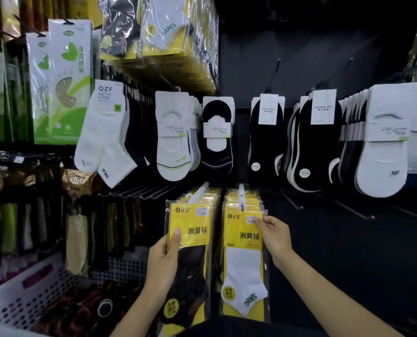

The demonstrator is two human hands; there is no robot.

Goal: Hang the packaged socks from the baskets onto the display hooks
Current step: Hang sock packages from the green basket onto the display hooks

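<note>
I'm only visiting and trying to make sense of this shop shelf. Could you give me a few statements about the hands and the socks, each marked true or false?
1. The left hand holds a pack of black socks. True.
2. The right hand reaches into the basket. False: it pinches the pack of white socks, which hangs on a hook.
3. Both of these packs have yellow cards. True.
4. The basket is at the lower right. False: it is at the lower left.
</note>
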